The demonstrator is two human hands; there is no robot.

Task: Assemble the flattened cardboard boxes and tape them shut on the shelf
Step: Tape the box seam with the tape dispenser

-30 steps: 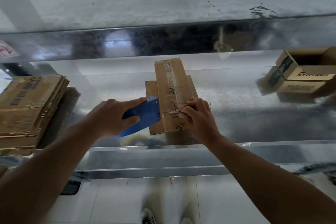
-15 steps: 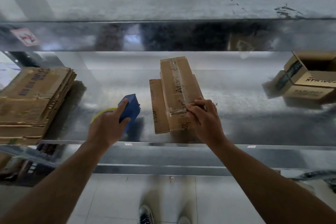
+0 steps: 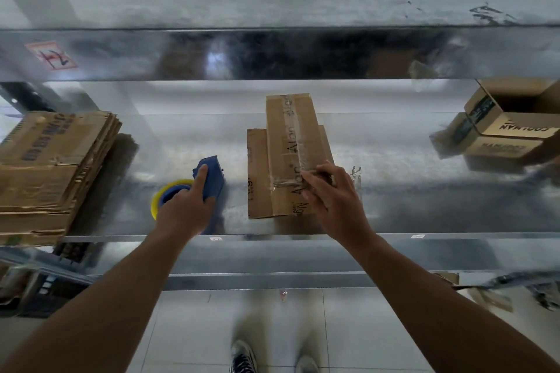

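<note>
The left hand [image 3: 181, 209] grips the blue tape dispenser [image 3: 213, 179], now moved off the box [image 3: 288, 142] and set down on the shelf [image 3: 394, 160] beside it. The right hand [image 3: 331, 200] touches the box's tape [image 3: 298, 136] mid-shelf; whether it pinches or presses, the blur hides.

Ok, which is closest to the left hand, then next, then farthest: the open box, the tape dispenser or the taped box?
1. Blue tape dispenser, in the grip of the left hand.
2. Taped cardboard box, just right of it.
3. Open COOLMAN box, far right on the shelf.
</note>
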